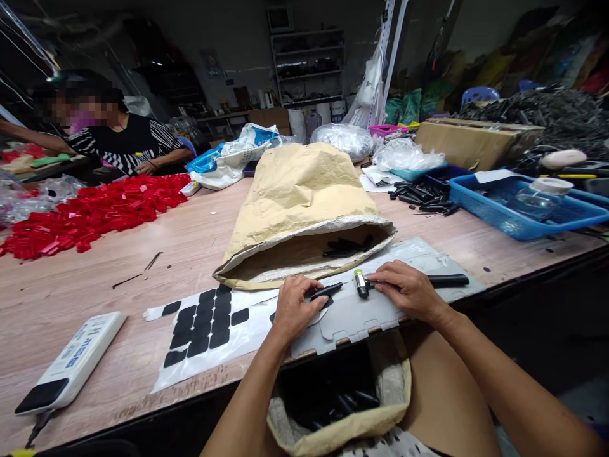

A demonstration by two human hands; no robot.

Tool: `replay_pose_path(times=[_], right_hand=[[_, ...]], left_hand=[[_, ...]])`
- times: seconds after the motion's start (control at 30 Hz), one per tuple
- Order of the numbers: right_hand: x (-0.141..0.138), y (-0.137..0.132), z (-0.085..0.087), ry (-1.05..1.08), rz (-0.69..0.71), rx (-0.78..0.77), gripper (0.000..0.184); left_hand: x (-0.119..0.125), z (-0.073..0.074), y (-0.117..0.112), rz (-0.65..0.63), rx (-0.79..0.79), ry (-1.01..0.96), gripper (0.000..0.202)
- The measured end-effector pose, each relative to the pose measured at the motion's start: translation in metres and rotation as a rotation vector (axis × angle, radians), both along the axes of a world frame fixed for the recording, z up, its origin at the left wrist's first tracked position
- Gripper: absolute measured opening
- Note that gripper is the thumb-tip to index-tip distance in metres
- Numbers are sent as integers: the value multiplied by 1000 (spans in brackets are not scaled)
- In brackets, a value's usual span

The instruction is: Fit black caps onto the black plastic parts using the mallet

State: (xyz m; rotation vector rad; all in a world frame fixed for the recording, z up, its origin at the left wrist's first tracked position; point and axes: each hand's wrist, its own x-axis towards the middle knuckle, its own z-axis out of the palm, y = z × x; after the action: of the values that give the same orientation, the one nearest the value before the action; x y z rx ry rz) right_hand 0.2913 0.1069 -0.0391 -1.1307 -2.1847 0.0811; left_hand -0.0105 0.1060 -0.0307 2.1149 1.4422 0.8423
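My left hand is closed on a slim black pointed part with a thin tip directed to the right. In my right hand is a small hammer, its head metallic with a yellow-green end and a dark end. The hammer's black handle sticks out to the right, beyond the hand. Both hands are low over a grey board at the table edge. Just behind them lies a tan paper sack, its mouth facing me, with several black pieces inside.
Below the edge, another sack holds dark parts. Black square stickers lie left of the board, near a white power strip. Red parts are piled far left, by a seated person. A blue tray stands right.
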Motion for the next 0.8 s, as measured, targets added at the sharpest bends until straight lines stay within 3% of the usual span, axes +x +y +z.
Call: replay_pose_path(times=[0.2, 0.37, 0.43, 0.53, 0.67, 0.8], right_hand=[[0, 1, -2, -8, -5, -12, 22], [1, 0, -3, -10, -19, -4, 20], [1, 0, -4, -10, -20, -4, 20], [0, 0, -5, -15, -17, -3, 20], [-2, -1, -4, -20, -28, 6, 20], [-3, -2, -4, -29, -34, 12, 19]], left_hand=[[1, 9, -5, -46, -5, 41, 13], [8, 27, -50, -205, 9, 46, 15], [10, 24, -74, -266, 18, 90, 19], [10, 6, -103, -275, 86, 212, 26], [10, -13, -122, -255, 226, 334, 26], [13, -1, -118, -237, 203, 252, 20]])
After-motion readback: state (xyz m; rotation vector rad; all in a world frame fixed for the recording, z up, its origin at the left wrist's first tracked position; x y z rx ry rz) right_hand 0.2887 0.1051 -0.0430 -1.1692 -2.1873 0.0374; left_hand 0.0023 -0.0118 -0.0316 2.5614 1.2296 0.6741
